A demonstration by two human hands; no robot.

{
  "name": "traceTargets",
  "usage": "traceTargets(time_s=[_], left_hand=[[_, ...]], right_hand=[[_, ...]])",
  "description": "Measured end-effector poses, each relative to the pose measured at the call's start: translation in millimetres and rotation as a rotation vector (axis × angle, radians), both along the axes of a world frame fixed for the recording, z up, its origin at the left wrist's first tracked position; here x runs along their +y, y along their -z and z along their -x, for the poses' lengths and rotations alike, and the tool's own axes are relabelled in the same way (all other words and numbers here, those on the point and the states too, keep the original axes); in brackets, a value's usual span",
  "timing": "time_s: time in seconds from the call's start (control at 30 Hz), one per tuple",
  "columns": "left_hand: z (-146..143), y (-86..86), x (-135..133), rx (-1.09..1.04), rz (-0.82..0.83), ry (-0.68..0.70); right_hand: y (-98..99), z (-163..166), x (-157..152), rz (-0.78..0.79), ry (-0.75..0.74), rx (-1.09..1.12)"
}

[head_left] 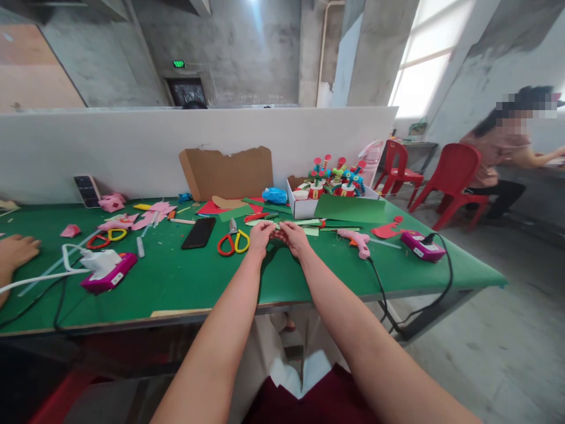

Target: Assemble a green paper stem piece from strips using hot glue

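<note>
My left hand (262, 237) and my right hand (293, 237) meet over the near middle of the green table (198, 294). Both are closed, fingertips pinched together on a small green paper piece (277, 225), mostly hidden by the fingers. Just left of my left hand lie scissors (226, 244) with one red and one yellow handle. Light-green paper strips (308, 222) lie right behind my hands, beside a red-handled tool (256, 217). To the right of my right hand sits a pink glue gun (355, 241) with a black cord.
A white box (304, 207) of colourful paper figures stands behind, with green card (349, 208) leaning on it. A black phone (198, 233) lies left. Purple power strips (422, 246) with cables flank the workspace. Another person's hand (18, 252) rests at far left; a person (498, 147) sits far right.
</note>
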State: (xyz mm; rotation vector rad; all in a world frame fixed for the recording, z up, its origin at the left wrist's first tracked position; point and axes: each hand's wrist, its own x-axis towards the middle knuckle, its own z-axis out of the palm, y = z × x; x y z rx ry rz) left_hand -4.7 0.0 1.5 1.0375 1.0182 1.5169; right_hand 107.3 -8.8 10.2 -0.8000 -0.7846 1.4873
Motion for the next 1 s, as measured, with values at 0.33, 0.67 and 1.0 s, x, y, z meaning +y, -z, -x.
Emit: traceTargets(time_s=[0.33,0.67,1.0], left_hand=[[-1.3,-2.7,-3.2,0.106,-0.037,-0.012],[-2.5,-7.1,-4.8,0.105,-0.033,-0.043],[-1.3,-8.3,-5.8,0.1,-0.046,-0.053]], right_hand=[[-0.7,-1.1,1.0,-0.012,0.086,0.014],[0.3,-3.0,2.1,-0.038,0.042,-0.068],[2.1,-5.5,3.6,-0.057,0.004,0.008]])
